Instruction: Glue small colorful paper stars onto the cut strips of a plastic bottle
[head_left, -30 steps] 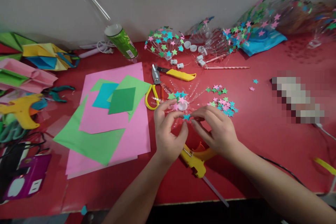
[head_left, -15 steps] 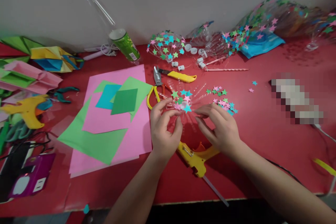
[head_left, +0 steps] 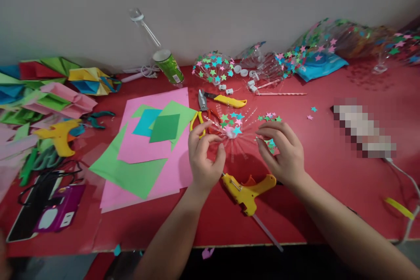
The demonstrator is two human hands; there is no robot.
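Note:
A clear plastic piece point(head_left: 231, 134) cut into spread strips lies on the red table, with several pink, green and blue paper stars near its centre. My left hand point(head_left: 206, 155) hovers at its left side, fingers curled and thumb and index tips slightly apart; I see nothing between them. To the right of the piece, my right hand point(head_left: 285, 155) is open with nothing in it. It partly covers a pile of small paper stars point(head_left: 271, 145). Just below the hands rests a yellow glue gun point(head_left: 244, 194) with a glue stick in its back.
Coloured paper sheets point(head_left: 141, 177), pliers point(head_left: 203, 101) and a yellow cutter knife point(head_left: 229, 101) lie left of and behind the piece. Star-covered plastic ornaments point(head_left: 213, 68) and a green can point(head_left: 169, 68) stand along the wall. Another yellow glue gun point(head_left: 61, 135) is at the left.
My right hand has drawn away to the right, towards the star pile, and its fingers have spread more. The left hand has shifted slightly left of the plastic piece. The view has tilted up.

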